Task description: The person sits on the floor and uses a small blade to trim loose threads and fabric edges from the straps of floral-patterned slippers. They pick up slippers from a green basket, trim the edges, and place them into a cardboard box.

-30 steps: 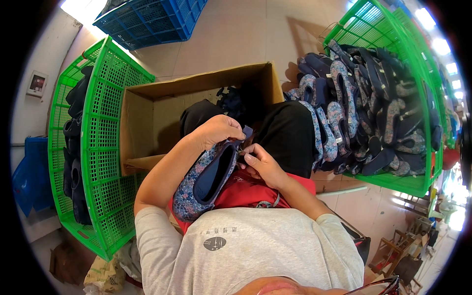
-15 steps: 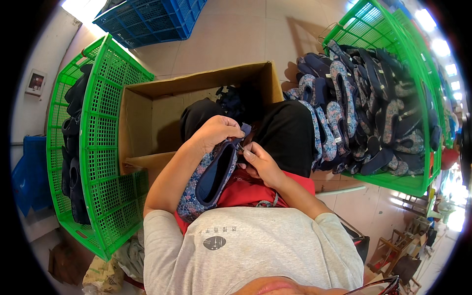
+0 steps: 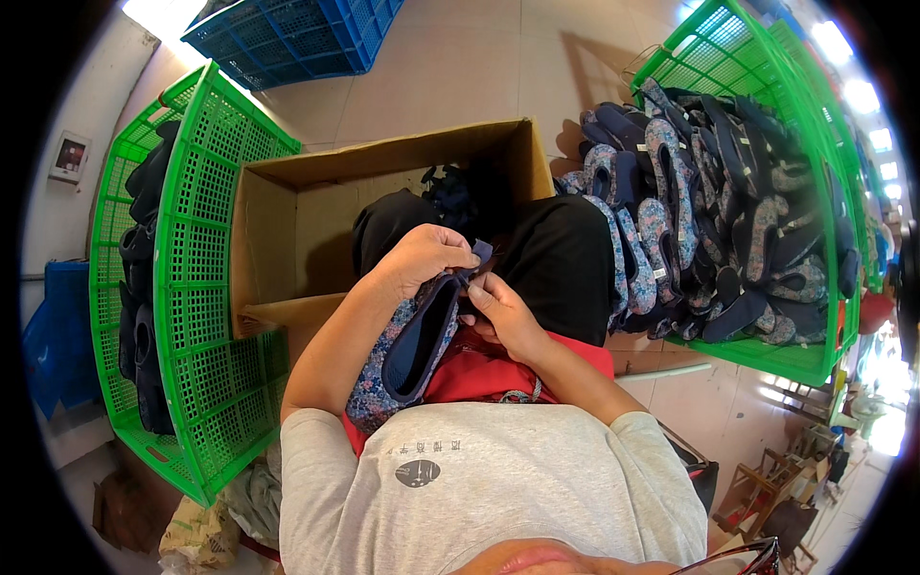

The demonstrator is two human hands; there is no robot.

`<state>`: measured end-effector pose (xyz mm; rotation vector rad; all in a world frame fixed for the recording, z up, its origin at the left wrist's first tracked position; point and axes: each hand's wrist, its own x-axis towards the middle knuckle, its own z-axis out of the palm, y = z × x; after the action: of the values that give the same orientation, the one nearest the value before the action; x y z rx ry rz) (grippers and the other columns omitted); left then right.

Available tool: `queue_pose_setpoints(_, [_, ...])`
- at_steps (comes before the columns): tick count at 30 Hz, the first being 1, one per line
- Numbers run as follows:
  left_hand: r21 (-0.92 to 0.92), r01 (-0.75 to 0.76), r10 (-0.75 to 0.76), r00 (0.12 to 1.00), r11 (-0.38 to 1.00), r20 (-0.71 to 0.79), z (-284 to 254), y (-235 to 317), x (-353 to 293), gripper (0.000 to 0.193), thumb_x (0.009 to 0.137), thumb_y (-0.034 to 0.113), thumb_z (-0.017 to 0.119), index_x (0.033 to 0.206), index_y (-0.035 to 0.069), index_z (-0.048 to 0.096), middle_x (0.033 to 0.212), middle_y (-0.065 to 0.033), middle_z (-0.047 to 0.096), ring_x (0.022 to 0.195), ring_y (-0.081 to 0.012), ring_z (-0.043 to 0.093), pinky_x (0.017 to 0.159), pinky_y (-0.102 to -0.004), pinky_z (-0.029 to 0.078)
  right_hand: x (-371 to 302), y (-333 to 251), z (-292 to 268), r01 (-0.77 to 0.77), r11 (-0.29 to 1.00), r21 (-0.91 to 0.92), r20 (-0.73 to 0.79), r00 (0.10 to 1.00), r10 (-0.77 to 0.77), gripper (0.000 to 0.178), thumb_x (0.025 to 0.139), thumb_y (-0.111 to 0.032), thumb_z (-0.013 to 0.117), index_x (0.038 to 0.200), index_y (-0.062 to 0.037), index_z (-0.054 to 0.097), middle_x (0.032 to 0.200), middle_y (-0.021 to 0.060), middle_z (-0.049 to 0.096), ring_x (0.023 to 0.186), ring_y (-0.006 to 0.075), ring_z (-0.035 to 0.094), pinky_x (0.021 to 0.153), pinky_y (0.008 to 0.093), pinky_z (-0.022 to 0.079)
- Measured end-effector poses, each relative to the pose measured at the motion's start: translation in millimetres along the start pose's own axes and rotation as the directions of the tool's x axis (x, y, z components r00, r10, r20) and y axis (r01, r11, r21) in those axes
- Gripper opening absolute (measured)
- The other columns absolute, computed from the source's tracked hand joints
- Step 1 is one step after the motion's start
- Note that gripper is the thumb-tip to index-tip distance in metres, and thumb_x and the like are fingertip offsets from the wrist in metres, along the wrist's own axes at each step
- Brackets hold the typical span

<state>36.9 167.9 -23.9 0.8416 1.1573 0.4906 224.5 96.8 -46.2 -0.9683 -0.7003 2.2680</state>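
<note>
A floral slipper [image 3: 370,381] with a navy lining and a dark edge around its opening lies tilted against my lap, under my left forearm. At its upper end my left hand [image 3: 424,257] is closed, thumb and fingers pinching a navy strip of fabric [image 3: 482,251]. Right beside that pinch, my right hand [image 3: 505,314] has its fingers closed at the slipper's edge. A small metal tool seems to be in them, mostly hidden by the fingers, so its kind cannot be made out. Red cloth [image 3: 479,369] covers my lap beneath the slipper.
A cardboard box [image 3: 268,230] stands before my knees with dark scraps [image 3: 450,192] inside. Green crates flank me: the left crate [image 3: 206,287] holds dark footwear, the right crate [image 3: 815,359] is heaped with slippers [image 3: 719,216]. A blue crate [image 3: 297,43] stands farther off.
My right hand has shifted slightly up and left, closer to my left fingers. The metal glint seen between its fingers before is now mostly covered. The left hand keeps its pinch.
</note>
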Motion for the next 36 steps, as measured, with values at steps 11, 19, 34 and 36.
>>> queue_pose_setpoints(11, [-0.004, 0.008, -0.008, 1.0, 1.0, 0.008, 0, 0, 3, 0.011, 0.081, 0.007, 0.071, 0.071, 0.004, 0.069, 0.066, 0.0015, 0.06, 0.063, -0.007, 0.05, 0.062, -0.0231, 0.039, 6, 2, -3, 0.018, 1.0, -0.02, 0.015, 1.0, -0.017, 0.019, 0.105, -0.03, 0.052, 0.106, -0.0108, 0.049, 0.079, 0.0038, 0.055, 0.049, 0.0037, 0.029, 0.044, 0.0189, 0.024])
queue_pose_setpoints(19, [-0.009, -0.003, 0.003, 1.0, 1.0, 0.01, 1, -2, 4, 0.01, 0.08, 0.007, 0.071, 0.071, 0.004, 0.069, 0.066, 0.0019, 0.06, 0.063, -0.007, 0.05, 0.062, -0.0229, 0.039, 9, 6, -9, 0.044, 0.998, -0.055, 0.039, 0.998, -0.042, 0.022, 0.104, -0.032, 0.052, 0.111, -0.0113, 0.049, 0.081, 0.0046, 0.055, 0.051, 0.0036, 0.031, 0.045, 0.0176, 0.023])
queue_pose_setpoints(34, [0.006, -0.004, 0.004, 1.0, 1.0, -0.008, -1, -6, 8, 0.011, 0.08, 0.008, 0.072, 0.071, 0.004, 0.068, 0.066, 0.0016, 0.06, 0.063, -0.0072, 0.05, 0.062, -0.0229, 0.038, 11, 2, -3, 0.082, 0.996, -0.027, -0.002, 0.997, -0.082, 0.017, 0.103, -0.026, 0.057, 0.101, -0.0104, 0.051, 0.082, -0.0024, 0.049, 0.061, 0.0041, 0.041, 0.049, 0.0178, 0.029])
queue_pose_setpoints(36, [0.012, -0.009, 0.009, 1.0, 1.0, -0.006, -2, -6, 9, 0.011, 0.08, 0.008, 0.072, 0.071, 0.004, 0.068, 0.066, 0.0016, 0.059, 0.063, -0.0074, 0.05, 0.062, -0.0229, 0.038, 12, 4, -6, 0.081, 0.996, -0.027, 0.004, 0.997, -0.081, 0.016, 0.103, -0.026, 0.056, 0.101, -0.0107, 0.052, 0.082, -0.003, 0.049, 0.061, 0.0038, 0.041, 0.049, 0.0175, 0.029])
